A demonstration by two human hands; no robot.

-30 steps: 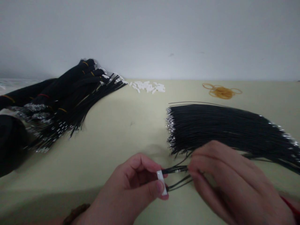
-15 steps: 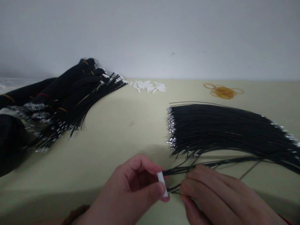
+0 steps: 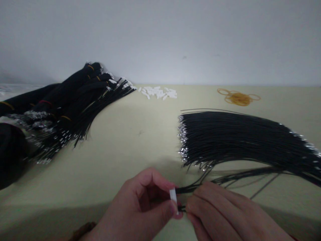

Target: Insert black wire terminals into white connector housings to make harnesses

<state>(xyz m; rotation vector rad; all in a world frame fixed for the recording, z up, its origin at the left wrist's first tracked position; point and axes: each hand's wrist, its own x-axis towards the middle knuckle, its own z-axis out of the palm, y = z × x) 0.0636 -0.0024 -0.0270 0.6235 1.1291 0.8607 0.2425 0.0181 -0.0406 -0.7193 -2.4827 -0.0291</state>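
Left hand [image 3: 140, 207] is pinched shut on a small white connector [image 3: 173, 198], thumb below, forefinger on top. Right hand [image 3: 225, 214] is just beside it, fingertips closed on thin black wires [image 3: 192, 189] right at the connector's right face. Both hands are low over the near edge of the worktop [image 3: 130, 140], about mid-width.

The connector stands nearly upright between the fingers, long axis top to bottom, slightly tilted. Its open face points right, toward the right hand. The held wires leave that face and run right along the near edge, rising a little toward the far right. Their ends at the connector are partly hidden by the fingertips, so how many are seated cannot be told.

Just beyond the hands lies a wide fan [image 3: 238, 137] of loose black wires, metal tips pointing left, tails running to the right edge. The held wires touch its near fringe, and a few stray strands lie between the fan and the right hand.

At the left edge sits a heap of banded black bundles [image 3: 67, 103], tips pointing toward the middle, well apart from the hands. Along the far edge are a small pile of white housings [image 3: 157, 92] and, further right, yellow rubber bands [image 3: 238, 97]. A plain wall [image 3: 160, 33] stands behind.
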